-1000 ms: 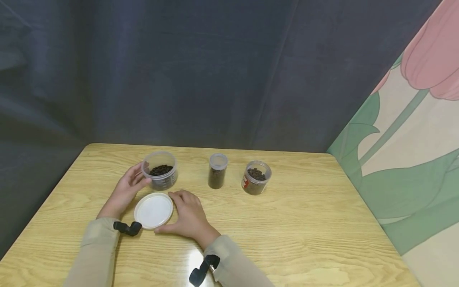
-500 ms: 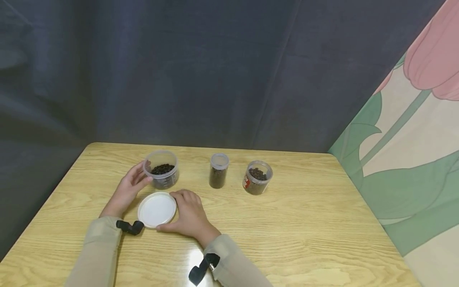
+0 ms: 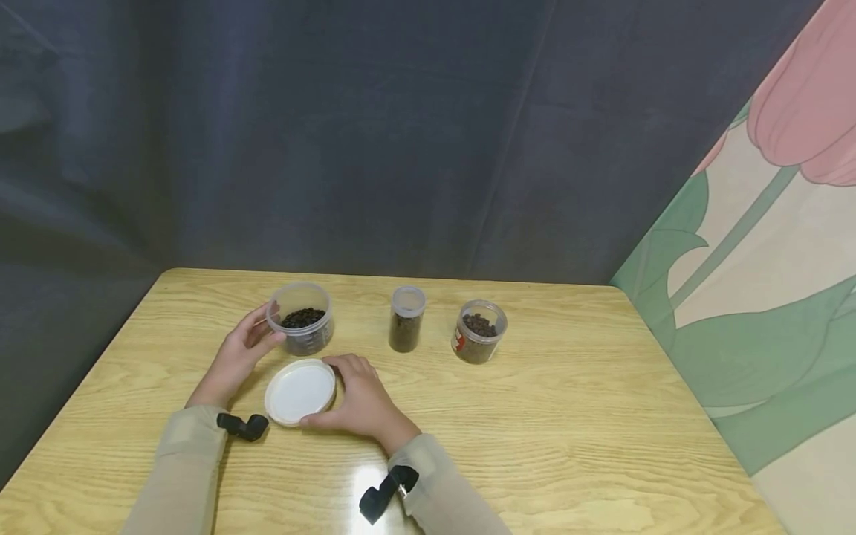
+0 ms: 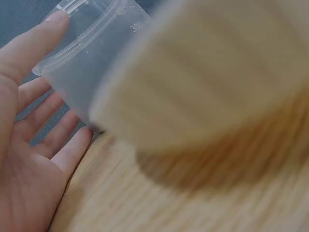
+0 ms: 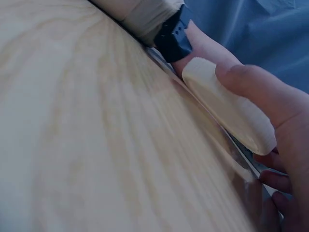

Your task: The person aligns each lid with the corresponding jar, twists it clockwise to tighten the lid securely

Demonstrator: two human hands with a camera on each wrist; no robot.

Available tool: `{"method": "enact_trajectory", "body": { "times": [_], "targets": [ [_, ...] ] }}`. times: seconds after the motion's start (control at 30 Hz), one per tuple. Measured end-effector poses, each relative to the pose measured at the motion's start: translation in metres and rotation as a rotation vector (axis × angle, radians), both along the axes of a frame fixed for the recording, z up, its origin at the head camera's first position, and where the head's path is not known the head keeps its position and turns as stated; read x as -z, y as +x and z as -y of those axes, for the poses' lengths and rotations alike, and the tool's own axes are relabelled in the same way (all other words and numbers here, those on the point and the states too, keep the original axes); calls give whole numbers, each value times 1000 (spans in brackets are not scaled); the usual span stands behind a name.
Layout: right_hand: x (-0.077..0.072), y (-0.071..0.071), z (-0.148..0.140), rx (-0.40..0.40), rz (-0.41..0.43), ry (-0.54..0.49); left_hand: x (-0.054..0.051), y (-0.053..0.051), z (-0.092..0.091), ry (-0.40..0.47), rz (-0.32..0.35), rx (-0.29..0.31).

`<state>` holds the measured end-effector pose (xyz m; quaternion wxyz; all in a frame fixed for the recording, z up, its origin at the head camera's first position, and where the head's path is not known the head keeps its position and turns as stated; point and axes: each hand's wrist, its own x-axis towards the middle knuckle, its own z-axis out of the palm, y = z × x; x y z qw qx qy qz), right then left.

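Note:
A clear plastic tub (image 3: 307, 343) with a layer of dark beans or pellets in it stands at the table's left. My left hand (image 3: 237, 355) holds its left side, thumb at the rim and fingers round the far side; measuring marks show on the wall of the tub (image 4: 91, 48) in the left wrist view. In front of the tub, my right hand (image 3: 357, 395) grips a round white lid (image 3: 300, 391) by its right edge, between thumb and fingers. In the right wrist view the lid (image 5: 231, 108) hangs tilted, a little above the tabletop.
Right of the tub stand a narrow lidded jar (image 3: 405, 327) of dark grains and a wider clear jar (image 3: 476, 338) with a red label and brown pieces. A dark curtain (image 3: 374, 134) hangs behind the wooden table (image 3: 568, 446); a flowered cloth (image 3: 769, 312) hangs at right.
The right hand has moved a little to the right with the lid. The left hand keeps its hold on the tub, which stays in nearly the same place.

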<state>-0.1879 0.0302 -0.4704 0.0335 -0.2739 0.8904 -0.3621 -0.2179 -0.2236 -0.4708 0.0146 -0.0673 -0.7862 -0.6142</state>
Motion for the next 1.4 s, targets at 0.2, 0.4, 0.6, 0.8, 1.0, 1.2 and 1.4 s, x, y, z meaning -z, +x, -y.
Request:
{"method": "enact_trajectory", "body": {
  "times": [0.2, 0.4, 0.6, 0.8, 1.0, 1.2, 1.4],
  "targets": [
    [-1, -5, -7, 18, 131, -143, 1, 0, 0, -9, -8, -14],
    [-3, -10, -15, 10, 180, -228, 3, -1, -3, 12, -59, -1],
    [-5, -12, -24, -8, 227, -357, 2, -2, -8, 26, -82, 3],
    [-7, -13, -28, -22, 234, -521, 0, -1, -9, 11, -63, 11],
    [-12, -11, -28, 3, 205, -622, -2, 2, -9, -6, -68, 5],
    [-6, -13, -25, 23, 163, -739, -1, 2, -8, 5, -73, 14],
    [-4, -11, -24, 31, 111, -784, 1, 3, -6, 36, -75, 47]
  ]
}}
